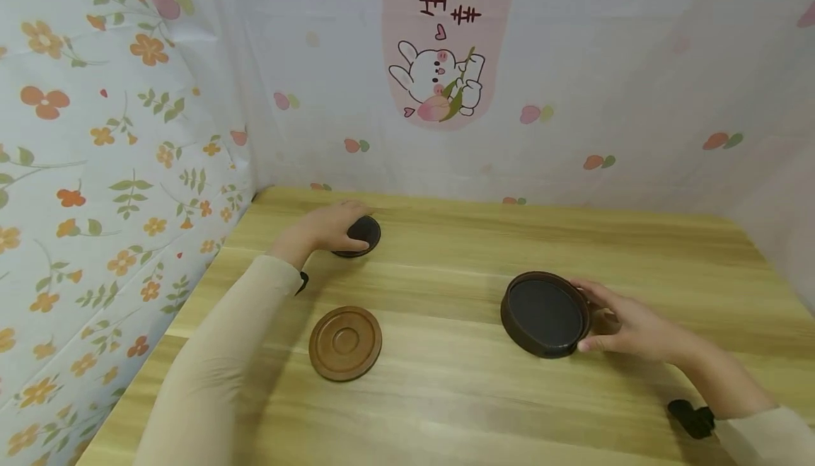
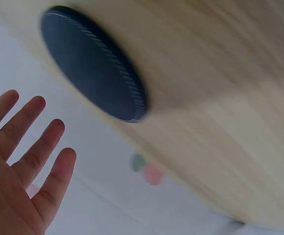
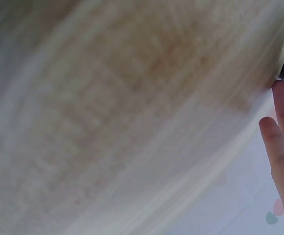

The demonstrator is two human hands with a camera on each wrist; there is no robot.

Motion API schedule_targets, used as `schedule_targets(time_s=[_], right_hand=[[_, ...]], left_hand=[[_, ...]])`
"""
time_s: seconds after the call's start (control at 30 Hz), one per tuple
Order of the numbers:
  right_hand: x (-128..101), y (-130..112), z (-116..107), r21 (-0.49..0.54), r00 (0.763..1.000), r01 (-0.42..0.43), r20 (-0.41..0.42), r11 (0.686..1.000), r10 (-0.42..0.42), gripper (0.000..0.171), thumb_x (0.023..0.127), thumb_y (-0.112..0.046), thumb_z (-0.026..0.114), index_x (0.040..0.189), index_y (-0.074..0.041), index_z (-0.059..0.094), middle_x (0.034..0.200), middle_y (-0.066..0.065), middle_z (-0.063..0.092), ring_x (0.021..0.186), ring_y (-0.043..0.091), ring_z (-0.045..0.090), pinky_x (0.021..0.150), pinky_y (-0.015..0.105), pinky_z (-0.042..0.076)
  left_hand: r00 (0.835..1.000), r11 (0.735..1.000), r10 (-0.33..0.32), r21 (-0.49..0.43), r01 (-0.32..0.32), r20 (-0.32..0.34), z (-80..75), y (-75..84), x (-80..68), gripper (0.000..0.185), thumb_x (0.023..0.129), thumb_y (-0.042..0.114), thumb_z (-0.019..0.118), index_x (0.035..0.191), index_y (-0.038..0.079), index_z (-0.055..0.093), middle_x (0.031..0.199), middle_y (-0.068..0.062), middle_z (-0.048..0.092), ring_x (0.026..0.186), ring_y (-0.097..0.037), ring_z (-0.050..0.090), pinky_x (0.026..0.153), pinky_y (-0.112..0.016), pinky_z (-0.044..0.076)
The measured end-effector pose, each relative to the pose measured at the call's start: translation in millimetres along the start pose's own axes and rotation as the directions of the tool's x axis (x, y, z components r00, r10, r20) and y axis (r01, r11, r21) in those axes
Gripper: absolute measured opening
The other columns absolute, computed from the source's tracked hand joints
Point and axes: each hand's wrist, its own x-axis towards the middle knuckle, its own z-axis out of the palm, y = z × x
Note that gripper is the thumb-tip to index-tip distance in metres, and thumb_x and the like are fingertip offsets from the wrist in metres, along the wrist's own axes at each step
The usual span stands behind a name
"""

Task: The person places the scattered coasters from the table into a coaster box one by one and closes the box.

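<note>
- At the far left, a white cloth with orange flowers (image 1: 95, 169) hangs beside the worktop (image 1: 446, 395)
- The left hand (image 1: 326, 228) reaches over the worktop's far left corner; its fingers are straight and spread, pinching nothing, as the left wrist view shows plainly
- Just below in the head view lies a brown disc (image 1: 345, 344), flat, with a ringed centre; neither hand touches it, and the left is nearer
- The small dark dish (image 1: 368, 231) sits beneath and just right of the left hand, which partly hides it in the head view; being round, it has no long axis to line up with, so what counts is that the left thumb is over its near edge and the other fingers over its far side
- The left wrist view gives what the head view hides: this dish's outline, its ribbed edge, and a gap between it and the fingers
- Well to the right, the larger dark dish (image 1: 544, 314) shows its hollow upward; I cannot tell if it rests on the worktop or is lifted
- The right hand (image 1: 637, 326) grips its right side, thumb on the near rim, fingers round the far one; the right wrist view adds only a fingertip at a dark edge
</note>
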Motion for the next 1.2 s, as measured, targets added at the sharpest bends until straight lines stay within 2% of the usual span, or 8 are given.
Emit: schedule_targets(time_s=[0.17, 0.27, 0.33, 0.47, 0.57, 0.77, 0.93, 1.2], right_hand=[[-4, 2, 5, 0.018, 0.999, 0.036, -0.004, 0.999, -0.036, 0.094, 0.079, -0.026, 0.083, 0.152, 0.003, 0.031, 0.139, 0.028, 0.053, 0.121, -0.024, 0.036, 0.087, 0.021, 0.052], [-6, 3, 6, 0.017, 0.999, 0.040, -0.015, 0.999, -0.040, 0.092, 0.079, -0.024, 0.084, 0.150, 0.004, 0.033, 0.137, 0.028, 0.055, 0.121, -0.023, 0.037, 0.086, 0.018, 0.050], [-6, 4, 6, 0.016, 0.999, 0.034, -0.015, 0.999, -0.033, 0.092, 0.079, -0.025, 0.084, 0.150, 0.004, 0.033, 0.138, 0.028, 0.055, 0.121, -0.023, 0.037, 0.086, 0.021, 0.051], [-5, 4, 5, 0.015, 0.999, 0.043, -0.007, 0.999, -0.042, 0.093, 0.079, -0.022, 0.084, 0.151, 0.004, 0.031, 0.140, 0.030, 0.052, 0.122, -0.022, 0.035, 0.086, 0.041, 0.055], [-4, 5, 3, -0.004, 0.999, 0.051, -0.006, 0.999, -0.051, 0.094, 0.078, -0.020, 0.084, 0.151, 0.004, 0.031, 0.140, 0.030, 0.052, 0.123, -0.021, 0.036, 0.084, 0.054, 0.053], [-1, 2, -1, -0.004, 1.000, 0.002, 0.017, 1.000, -0.002, 0.093, 0.079, -0.025, 0.083, 0.152, 0.002, 0.031, 0.140, 0.027, 0.053, 0.125, -0.005, 0.049, 0.089, 0.058, 0.051], [-2, 1, -2, -0.002, 1.000, -0.012, 0.013, 1.000, 0.012, 0.094, 0.079, -0.025, 0.083, 0.152, 0.002, 0.030, 0.141, 0.028, 0.052, 0.125, -0.013, 0.042, 0.090, 0.058, 0.050], [-1, 0, -4, 0.012, 0.999, -0.026, 0.026, 1.000, 0.026, 0.094, 0.080, -0.027, 0.082, 0.153, 0.000, 0.030, 0.142, 0.027, 0.052, 0.124, -0.017, 0.038, 0.091, 0.060, 0.049]], left_hand=[[0.998, 0.998, -0.055, 0.020, 0.055, 0.039, 9.4, -10.2, -2.8, 0.075, 0.092, 0.038, 0.069, 0.153, 0.009, 0.037, 0.157, -0.019, 0.037, 0.146, -0.041, 0.032, 0.111, -0.061, 0.034], [0.996, 0.997, -0.076, 0.009, 0.075, 0.044, 13.7, -15.1, -1.3, 0.077, 0.090, 0.039, 0.071, 0.153, 0.010, 0.037, 0.157, -0.019, 0.036, 0.145, -0.041, 0.032, 0.111, -0.061, 0.035], [0.995, 0.996, -0.088, 0.008, 0.088, 0.050, 15.0, -17.7, -0.3, 0.079, 0.089, 0.039, 0.072, 0.154, 0.010, 0.037, 0.157, -0.020, 0.036, 0.145, -0.041, 0.033, 0.111, -0.061, 0.035], [0.993, 0.994, -0.105, -0.016, 0.106, 0.060, 15.0, -21.5, 2.2, 0.083, 0.087, 0.040, 0.074, 0.154, 0.009, 0.036, 0.158, -0.021, 0.035, 0.145, -0.042, 0.033, 0.111, -0.061, 0.034], [0.993, 0.993, -0.102, -0.048, 0.105, 0.058, 15.7, -24.2, 4.4, 0.086, 0.086, 0.040, 0.075, 0.154, 0.008, 0.035, 0.157, -0.022, 0.035, 0.144, -0.043, 0.034, 0.111, -0.060, 0.034], [0.989, 0.991, -0.118, -0.059, 0.123, 0.084, 23.3, -30.1, 5.4, 0.093, 0.083, 0.045, 0.078, 0.155, 0.007, 0.032, 0.158, -0.024, 0.031, 0.144, -0.046, 0.032, 0.111, -0.061, 0.033], [0.987, 0.989, -0.140, -0.043, 0.144, 0.081, 18.1, -25.7, 8.6, 0.094, 0.081, 0.046, 0.079, 0.154, 0.008, 0.035, 0.159, -0.024, 0.029, 0.144, -0.049, 0.029, 0.110, -0.064, 0.034], [0.985, 0.988, -0.149, -0.027, 0.152, 0.090, 14.4, -21.0, 9.7, 0.090, 0.080, 0.044, 0.080, 0.152, 0.011, 0.039, 0.158, -0.023, 0.030, 0.142, -0.050, 0.032, 0.106, -0.063, 0.039]])
